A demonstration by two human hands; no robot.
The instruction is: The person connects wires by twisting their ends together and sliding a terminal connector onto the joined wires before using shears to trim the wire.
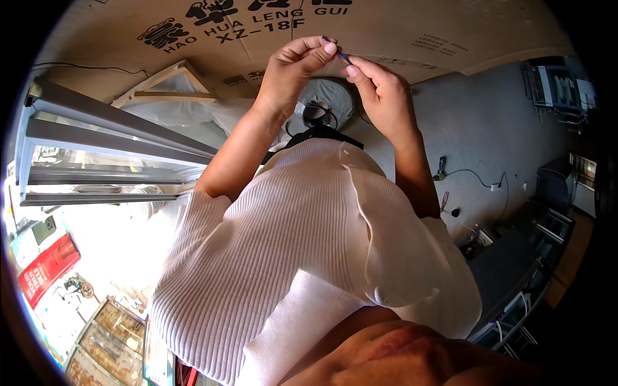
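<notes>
Both the left hand (293, 71) and the right hand (380, 90) pinch a thin dark wire (341, 54) between fingertips, raised before the cardboard sheet (412, 26). This looks like the fine wire-handling step; next calls for a steady pinch

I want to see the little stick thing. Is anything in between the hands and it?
No. Both hands already pinch the thin dark stick: the left hand holds its upper end and the right hand its lower end. Nothing visible sits between fingers and stick.
</notes>
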